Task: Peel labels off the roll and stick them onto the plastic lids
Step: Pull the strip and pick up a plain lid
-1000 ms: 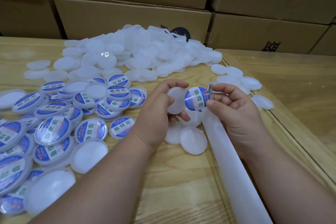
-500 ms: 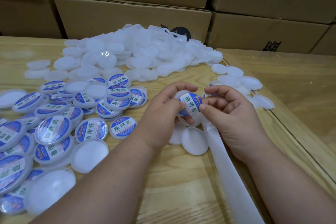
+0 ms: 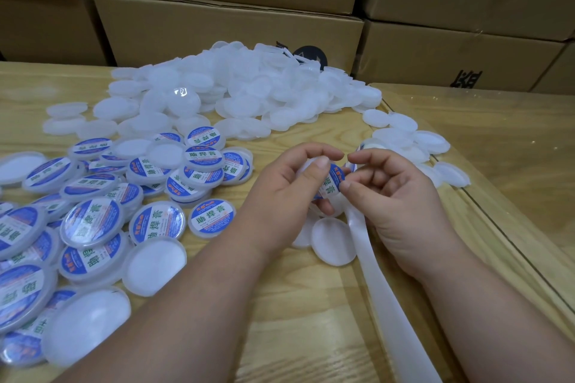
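Left hand (image 3: 280,196): fingers curled round one plastic lid (image 3: 306,168), held above the worktop (image 3: 295,320); round blue-and-white label (image 3: 331,183) on the lid's face; right hand (image 3: 395,196): thumb and fingers pinched together on the label's edge; white backing strip (image 3: 382,289) trailing from under the right hand toward the viewer; labelled lids (image 3: 93,211) heaped left; bare lids (image 3: 242,93) piled behind; cardboard boxes (image 3: 230,25) stacked beyond.

Labelled lids (image 3: 93,211) on the table (image 3: 295,320) at left, unlabelled pile (image 3: 249,87) behind, cardboard boxes (image 3: 230,25) beyond, backing strip (image 3: 385,298) at right.
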Demonstrator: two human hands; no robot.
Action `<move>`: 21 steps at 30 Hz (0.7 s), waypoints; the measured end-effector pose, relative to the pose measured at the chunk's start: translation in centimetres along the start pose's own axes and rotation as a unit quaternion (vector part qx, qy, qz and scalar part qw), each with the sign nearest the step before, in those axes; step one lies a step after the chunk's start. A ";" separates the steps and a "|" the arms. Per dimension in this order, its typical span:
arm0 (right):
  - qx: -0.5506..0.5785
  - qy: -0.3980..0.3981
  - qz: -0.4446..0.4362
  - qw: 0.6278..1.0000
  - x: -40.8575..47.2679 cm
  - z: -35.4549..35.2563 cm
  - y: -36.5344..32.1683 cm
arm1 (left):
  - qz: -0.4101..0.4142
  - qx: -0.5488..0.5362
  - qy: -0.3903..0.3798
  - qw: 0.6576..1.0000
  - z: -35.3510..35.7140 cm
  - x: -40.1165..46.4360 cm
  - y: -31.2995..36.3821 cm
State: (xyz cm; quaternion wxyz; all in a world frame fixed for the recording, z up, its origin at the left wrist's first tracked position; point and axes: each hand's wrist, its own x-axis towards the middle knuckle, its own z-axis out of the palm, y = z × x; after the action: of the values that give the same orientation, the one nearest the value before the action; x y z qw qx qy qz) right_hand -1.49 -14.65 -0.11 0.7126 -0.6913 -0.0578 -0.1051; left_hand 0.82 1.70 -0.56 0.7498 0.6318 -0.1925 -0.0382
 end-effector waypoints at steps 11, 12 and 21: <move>-0.009 0.003 0.002 1.000 -0.1 0.1 -0.2 | 0.010 0.019 0.007 1.000 0.2 0.1 -0.3; -0.009 0.003 0.003 1.000 -0.1 0.2 -0.2 | 0.012 0.021 0.008 1.000 0.2 0.1 -0.3; -0.014 0.025 0.029 0.999 -0.3 0.2 -0.6 | 0.009 0.051 0.029 0.998 -0.3 0.3 -0.5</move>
State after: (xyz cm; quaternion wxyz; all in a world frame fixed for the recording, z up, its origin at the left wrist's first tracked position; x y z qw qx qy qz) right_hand -1.93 -14.42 0.39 0.7067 -0.6998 -0.0182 -0.1026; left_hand 1.28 1.75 -1.04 0.7221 0.6687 -0.1774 -0.0032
